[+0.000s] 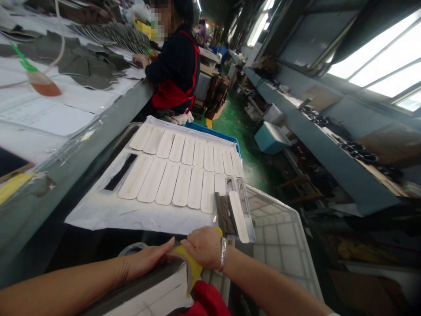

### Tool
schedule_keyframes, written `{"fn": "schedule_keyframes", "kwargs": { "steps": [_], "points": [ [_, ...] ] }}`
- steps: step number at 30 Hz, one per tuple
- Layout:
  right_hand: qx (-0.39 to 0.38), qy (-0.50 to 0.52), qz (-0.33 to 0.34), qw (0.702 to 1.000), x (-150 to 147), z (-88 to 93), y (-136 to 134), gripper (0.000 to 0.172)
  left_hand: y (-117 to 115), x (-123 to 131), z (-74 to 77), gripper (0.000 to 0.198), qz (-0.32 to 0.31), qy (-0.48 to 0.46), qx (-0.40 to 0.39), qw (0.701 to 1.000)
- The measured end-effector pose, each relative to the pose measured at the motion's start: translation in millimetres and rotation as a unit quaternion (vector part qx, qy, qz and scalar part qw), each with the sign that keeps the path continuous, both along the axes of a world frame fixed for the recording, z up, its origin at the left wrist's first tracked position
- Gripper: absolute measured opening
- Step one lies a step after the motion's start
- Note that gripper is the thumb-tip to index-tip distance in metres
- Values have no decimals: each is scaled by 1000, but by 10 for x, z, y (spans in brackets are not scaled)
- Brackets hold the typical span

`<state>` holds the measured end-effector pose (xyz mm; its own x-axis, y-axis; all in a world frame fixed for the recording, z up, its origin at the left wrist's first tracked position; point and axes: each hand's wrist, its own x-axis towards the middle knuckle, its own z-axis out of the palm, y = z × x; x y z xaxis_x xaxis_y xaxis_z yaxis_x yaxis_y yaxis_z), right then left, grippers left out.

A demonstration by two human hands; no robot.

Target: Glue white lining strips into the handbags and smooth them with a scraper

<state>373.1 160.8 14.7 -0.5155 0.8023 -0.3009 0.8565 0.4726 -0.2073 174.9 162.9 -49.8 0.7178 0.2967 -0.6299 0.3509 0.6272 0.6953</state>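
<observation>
My right hand (205, 248) is closed around a curved yellow strip (194, 273), and a silver bracelet shows at its wrist. My left hand (149, 260) lies with fingers stretched out along the strip's other end; their undersides are hidden. Directly under both hands is a bent panel (161, 294), white on its face and dark along its edge, resting against the yellow strip. Ahead, rows of white rounded strips (179, 184) lie on a white sheet (138, 217). At that sheet's right corner, one white strip (239, 217) lies beside a dark brown piece (226, 215).
A white plastic crate (279, 224) stands right of the sheet, a blue crate (213, 128) behind it. On the left worktable (108, 112) are dark cut pieces (85, 66) and a green-capped bottle (42, 83). A co-worker (174, 66) in a red apron is beside it.
</observation>
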Motion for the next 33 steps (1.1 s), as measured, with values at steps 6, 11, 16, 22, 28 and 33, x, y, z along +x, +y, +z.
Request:
{"fn": "schedule_keyframes", "kwargs": {
  "steps": [6,11,16,22,28,33],
  "points": [
    [-11,-22,30,999,-54,13,-3,53,16,-50,80,61,-46,-19,102,994],
    [-17,-44,42,998,-72,38,-38,52,-5,-53,37,58,-75,-13,147,986],
    [-17,-55,44,997,-66,25,-91,49,-28,-48,60,59,-101,-12,174,980],
    [-15,-49,44,998,-57,-14,-135,49,-67,-58,95,58,-112,8,182,977],
    [-2,-26,49,998,-22,-46,-141,48,-61,-29,127,60,-123,16,168,978],
    [1,0,27,1000,5,-100,-228,47,-31,12,218,53,-131,-32,171,976]
  ]
}}
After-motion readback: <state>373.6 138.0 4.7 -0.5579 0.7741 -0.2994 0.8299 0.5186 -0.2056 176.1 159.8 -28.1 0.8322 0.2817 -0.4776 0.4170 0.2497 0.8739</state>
